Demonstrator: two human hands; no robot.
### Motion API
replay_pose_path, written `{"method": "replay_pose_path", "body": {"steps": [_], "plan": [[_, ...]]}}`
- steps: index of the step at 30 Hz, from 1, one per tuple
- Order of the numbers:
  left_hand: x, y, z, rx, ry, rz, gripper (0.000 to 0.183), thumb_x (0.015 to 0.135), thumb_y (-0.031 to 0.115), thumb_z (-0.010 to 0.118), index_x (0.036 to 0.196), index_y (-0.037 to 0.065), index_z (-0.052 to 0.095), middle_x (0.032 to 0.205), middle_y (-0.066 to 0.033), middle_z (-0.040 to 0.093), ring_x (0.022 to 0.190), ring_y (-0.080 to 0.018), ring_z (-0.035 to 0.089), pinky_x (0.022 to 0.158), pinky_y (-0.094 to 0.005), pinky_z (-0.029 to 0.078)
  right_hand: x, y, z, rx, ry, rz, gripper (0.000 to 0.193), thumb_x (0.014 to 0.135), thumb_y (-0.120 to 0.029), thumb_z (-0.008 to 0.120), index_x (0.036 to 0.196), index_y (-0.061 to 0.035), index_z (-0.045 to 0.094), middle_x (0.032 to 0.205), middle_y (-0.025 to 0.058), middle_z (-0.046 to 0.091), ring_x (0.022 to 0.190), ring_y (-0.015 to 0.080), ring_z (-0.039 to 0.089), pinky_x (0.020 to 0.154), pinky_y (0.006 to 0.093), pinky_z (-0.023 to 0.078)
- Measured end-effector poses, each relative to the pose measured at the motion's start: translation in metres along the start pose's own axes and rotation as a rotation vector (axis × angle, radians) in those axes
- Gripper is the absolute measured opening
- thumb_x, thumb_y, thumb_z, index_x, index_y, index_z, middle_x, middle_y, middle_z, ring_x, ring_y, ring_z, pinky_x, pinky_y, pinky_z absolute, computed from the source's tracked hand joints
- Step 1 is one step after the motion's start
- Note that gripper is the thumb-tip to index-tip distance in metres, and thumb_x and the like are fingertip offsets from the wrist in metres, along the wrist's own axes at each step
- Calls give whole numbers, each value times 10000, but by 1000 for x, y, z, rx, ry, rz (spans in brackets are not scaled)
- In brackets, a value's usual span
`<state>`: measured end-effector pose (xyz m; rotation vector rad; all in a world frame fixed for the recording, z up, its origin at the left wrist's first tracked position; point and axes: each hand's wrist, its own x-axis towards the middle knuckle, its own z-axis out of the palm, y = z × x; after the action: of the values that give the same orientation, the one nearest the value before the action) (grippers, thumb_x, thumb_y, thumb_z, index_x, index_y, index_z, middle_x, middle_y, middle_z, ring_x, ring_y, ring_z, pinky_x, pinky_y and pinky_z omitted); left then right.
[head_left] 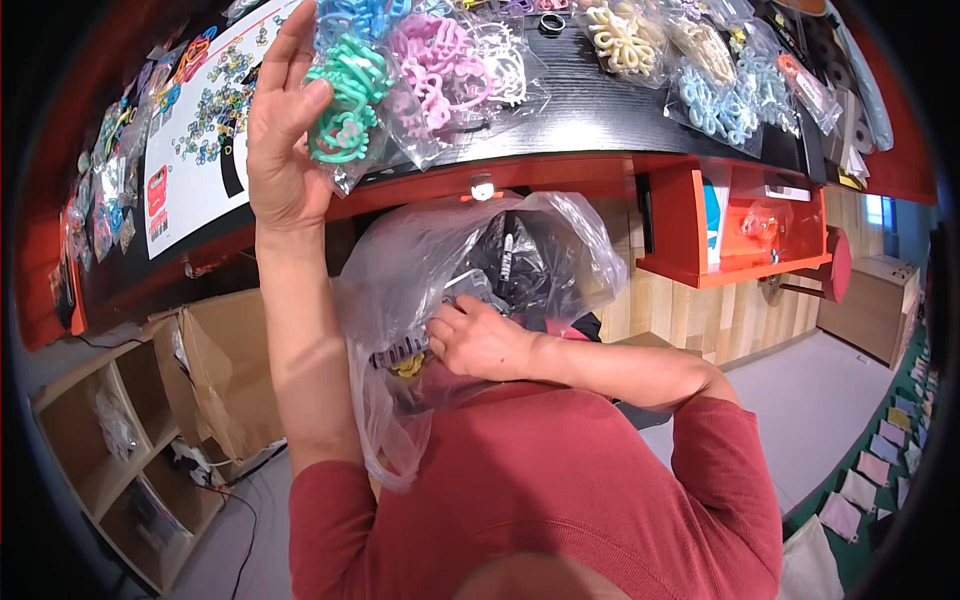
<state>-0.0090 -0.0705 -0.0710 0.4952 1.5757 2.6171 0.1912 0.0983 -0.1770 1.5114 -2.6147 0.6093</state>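
My left hand (288, 130) is raised at the table's edge with its fingers stretched up and thumb apart. Its thumb is beside a clear packet of green looped plastic pieces (350, 95) and seems to touch it. A similar pink packet (437, 60) lies just right of that. On my lap a large see-through plastic bag (390, 250) gapes open. My right hand (480, 340) reaches into its mouth, fingers curled beside a clear packet (475, 288); what they grip is hidden. Dark wrapped goods (510, 255) and a small yellow thing (407, 367) show inside the bag.
More packets, cream (625, 40) and light blue (722, 105), lie on the black tabletop (570, 120). Many small rings rest on a white sheet (190, 190) at left. An orange drawer (735, 225) stands pulled out at right. A cardboard box (230, 375) and shelf (90, 440) stand lower left.
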Motion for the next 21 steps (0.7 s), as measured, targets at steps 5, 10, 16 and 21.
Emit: {"method": "replay_pose_path", "body": {"steps": [5, 10, 16, 21], "plan": [[0, -1, -1, -23, 7, -14, 734, 869, 92, 648, 1507, -30, 307, 1454, -160, 454, 1313, -245, 498, 1118, -382, 408, -1, 4, -4, -5, 50, -61, 147, 745, -189, 596, 817, -70, 643, 854, 36, 613, 847, 199, 576, 709, 336, 441], [1, -1, -1, -24, -7, -11, 704, 874, 74, 640, 1498, -23, 329, 1452, -149, 461, 1296, -236, 514, 1105, -377, 423, -2, 32, -20, 198, 155, 155, 150, 684, -160, 656, 807, -78, 628, 757, 41, 599, 786, 219, 567, 657, 353, 428], [-2, 0, -4, -23, -23, -7, 700, 876, 78, 628, 1503, -16, 332, 1463, -132, 445, 1275, -214, 524, 1087, -351, 433, -8, 56, -37, 160, 113, 361, 181, 646, -97, 678, 812, -78, 608, 704, 70, 628, 762, 277, 653, 664, 404, 509], [-6, 2, 14, -140, 24, 26, 828, 762, 77, 712, 1491, -34, 336, 1493, -160, 415, 1382, -254, 416, 1167, -362, 332, -17, 67, -46, 167, 314, 426, 140, 733, -54, 661, 834, -50, 564, 728, 144, 626, 720, 366, 642, 642, 452, 518]]}}
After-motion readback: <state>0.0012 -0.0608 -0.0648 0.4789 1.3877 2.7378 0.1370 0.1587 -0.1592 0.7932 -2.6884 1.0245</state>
